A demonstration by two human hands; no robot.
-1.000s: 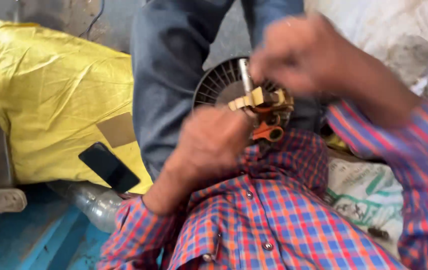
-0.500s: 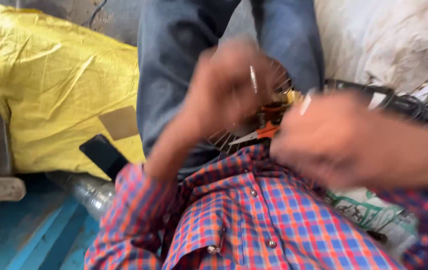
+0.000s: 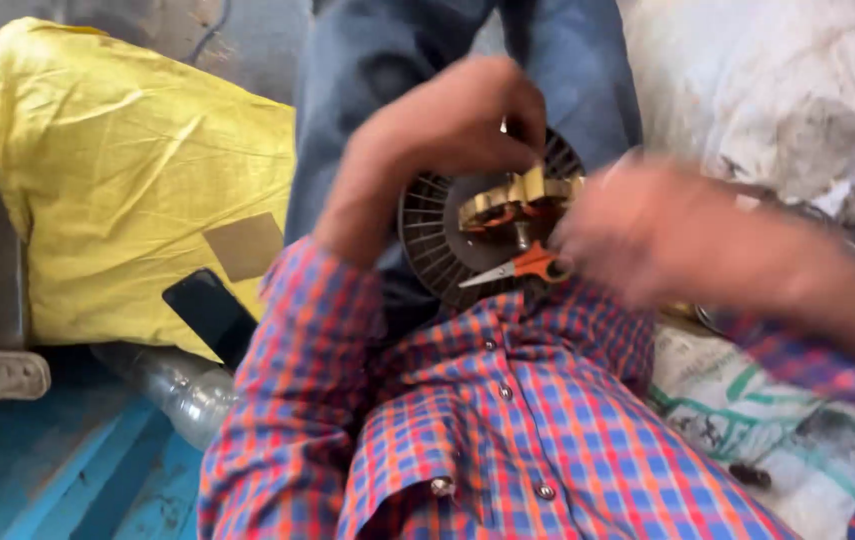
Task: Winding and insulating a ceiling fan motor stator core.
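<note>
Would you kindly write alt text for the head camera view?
A person's left hand grips the top of a round ribbed motor part on their lap, while the blurred right hand hovers beside orange-handled scissors. A yellow sack and black phone lie left.

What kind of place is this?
Likely an informal repair workshop, worked on the floor: a round finned motor part in the lap, orange-handled scissors, and worn white sacks piled beside.

Phone on sack, left of finned disc; scissors on disc; bottle below phone.
</note>
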